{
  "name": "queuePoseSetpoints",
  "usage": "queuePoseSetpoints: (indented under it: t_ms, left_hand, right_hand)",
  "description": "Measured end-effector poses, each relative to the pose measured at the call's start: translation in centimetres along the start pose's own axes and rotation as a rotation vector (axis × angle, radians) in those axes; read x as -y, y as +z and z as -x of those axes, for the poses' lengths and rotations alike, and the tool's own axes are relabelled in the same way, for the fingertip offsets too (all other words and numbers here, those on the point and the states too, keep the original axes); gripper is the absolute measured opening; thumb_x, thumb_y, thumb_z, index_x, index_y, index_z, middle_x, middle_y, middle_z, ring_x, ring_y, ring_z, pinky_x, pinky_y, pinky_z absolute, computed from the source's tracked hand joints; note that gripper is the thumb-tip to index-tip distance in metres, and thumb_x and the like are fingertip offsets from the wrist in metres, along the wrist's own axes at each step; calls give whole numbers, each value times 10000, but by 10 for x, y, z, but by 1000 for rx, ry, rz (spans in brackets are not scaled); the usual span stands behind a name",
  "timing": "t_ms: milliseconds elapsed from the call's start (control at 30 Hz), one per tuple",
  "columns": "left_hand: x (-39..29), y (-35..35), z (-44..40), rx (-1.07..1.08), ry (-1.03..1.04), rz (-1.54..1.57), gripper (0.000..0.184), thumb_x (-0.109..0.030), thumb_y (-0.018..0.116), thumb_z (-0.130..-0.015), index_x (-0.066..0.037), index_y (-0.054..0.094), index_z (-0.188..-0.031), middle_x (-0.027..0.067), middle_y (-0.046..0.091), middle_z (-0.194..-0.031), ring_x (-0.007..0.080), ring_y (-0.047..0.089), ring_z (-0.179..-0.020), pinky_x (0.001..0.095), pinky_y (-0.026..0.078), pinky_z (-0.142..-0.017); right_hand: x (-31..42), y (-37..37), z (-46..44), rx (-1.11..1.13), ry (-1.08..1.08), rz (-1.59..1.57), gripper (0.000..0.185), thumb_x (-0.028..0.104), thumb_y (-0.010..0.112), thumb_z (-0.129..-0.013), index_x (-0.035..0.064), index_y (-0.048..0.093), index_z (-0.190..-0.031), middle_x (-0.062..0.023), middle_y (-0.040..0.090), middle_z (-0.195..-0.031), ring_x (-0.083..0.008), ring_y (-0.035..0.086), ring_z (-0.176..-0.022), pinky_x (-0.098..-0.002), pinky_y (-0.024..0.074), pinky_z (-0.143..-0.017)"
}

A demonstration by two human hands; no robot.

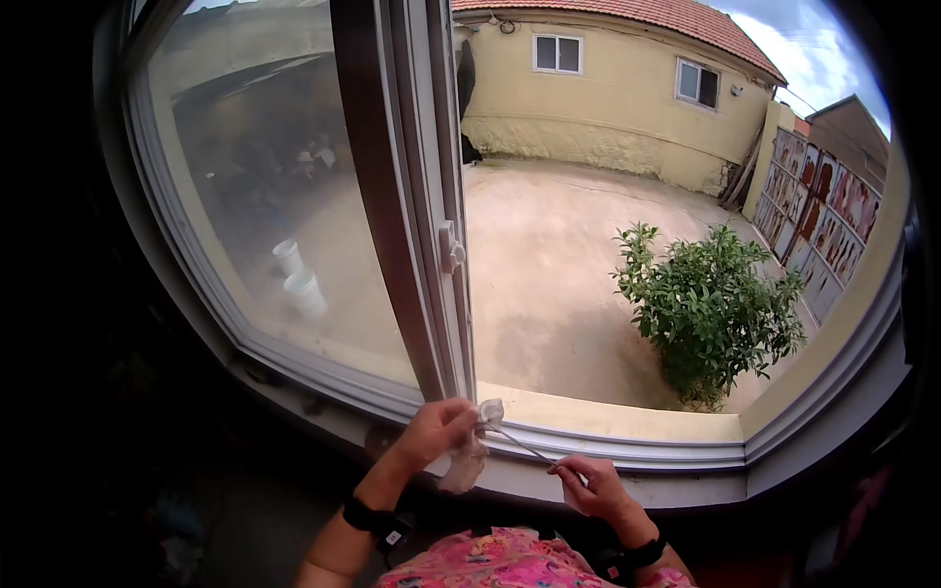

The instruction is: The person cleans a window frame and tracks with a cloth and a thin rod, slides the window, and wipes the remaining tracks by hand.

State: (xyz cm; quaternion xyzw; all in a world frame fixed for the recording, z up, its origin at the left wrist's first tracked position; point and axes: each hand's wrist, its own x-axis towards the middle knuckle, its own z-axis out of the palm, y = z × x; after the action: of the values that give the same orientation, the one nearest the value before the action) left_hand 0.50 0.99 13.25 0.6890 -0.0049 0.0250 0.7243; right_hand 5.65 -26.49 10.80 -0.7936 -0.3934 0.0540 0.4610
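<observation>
My left hand [438,431] is closed on a crumpled whitish cloth [468,465], part of which hangs below the fingers. A thin rod [524,446] runs from the cloth down to the right. Its other end is pinched in my right hand [588,485]. Both hands are at the window's lower track [627,451], the left one close to the bottom of the sliding sash frame [431,294]. The cloth hides the rod's far tip.
A white latch [451,247] sits on the sash. Outside are a leafy bush [716,304], a yellow wall [608,108] and a rusty gate [823,211]. White buckets [305,292] show through the left pane. A sill [686,489] runs along the front.
</observation>
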Motion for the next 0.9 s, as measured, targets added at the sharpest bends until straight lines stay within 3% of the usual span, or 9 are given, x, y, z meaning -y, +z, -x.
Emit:
queuePoseSetpoints:
  t_ms: [67,133,167,300,400,567,633,700,900]
  left_hand:
    - [-6,7,-4,-49,-19,1,236,-201,499,-926,7,610,-920,-15,572,-762,44,480,-679,192,405,-611]
    - [-8,11,-11,-76,202,-18,249,-192,479,-931,19,597,-989,2,566,-781,52,474,-715,198,403,-642]
    - [-11,13,-12,-76,122,86,285,-180,458,-935,24,561,-1106,20,571,-823,61,471,-744,207,402,-668]
    - [-14,22,-19,-78,190,8,348,-180,453,-941,24,492,-1220,18,580,-865,70,476,-748,217,406,-675]
    - [-2,25,-29,-136,141,105,346,-179,472,-936,19,494,-1219,12,588,-841,68,486,-747,216,409,-680]
    - [7,26,-37,-306,79,204,212,-191,475,-935,-8,563,-996,-3,589,-814,54,505,-706,200,412,-648]
    - [5,29,-41,-372,90,170,216,-204,463,-940,-14,558,-979,-2,585,-802,51,502,-699,199,411,-638]
    - [3,34,-44,-478,120,57,243,-232,422,-955,-21,543,-952,0,576,-779,47,497,-664,198,409,-601]
    - [5,46,-39,-677,125,-148,242,-201,402,-957,-2,513,-1037,12,582,-791,47,516,-661,197,433,-584]
  right_hand:
    - [-5,-3,-7,-17,-44,-31,69,77,585,-825,47,638,-858,-106,616,-675,-220,589,-546,-270,445,-509]
    - [-11,-7,-13,11,98,-130,78,65,569,-840,31,634,-864,-101,633,-701,-207,599,-569,-261,450,-528]
    - [-14,-8,-16,-14,59,-168,80,58,563,-842,27,634,-865,-97,634,-702,-186,594,-569,-255,448,-530]
    - [-35,-12,-28,36,71,-280,96,56,551,-851,23,639,-866,-70,606,-664,-102,540,-566,-219,434,-551]
    - [-47,-16,-39,104,112,-322,89,77,562,-852,37,638,-873,-63,613,-669,-107,551,-567,-221,437,-550]
    - [-52,-16,-71,137,-77,-191,68,83,567,-845,53,624,-867,-82,631,-686,-192,600,-561,-260,460,-532]
    - [-57,-13,-86,158,-168,-164,62,73,566,-834,54,611,-873,-98,643,-721,-252,620,-588,-292,476,-534]
    - [-64,-11,-102,172,-252,-187,61,74,572,-825,62,609,-872,-88,641,-712,-251,611,-565,-294,473,-515]
    - [-77,-9,-133,241,-366,-241,55,70,579,-812,81,617,-850,-75,614,-648,-231,577,-501,-300,444,-473]
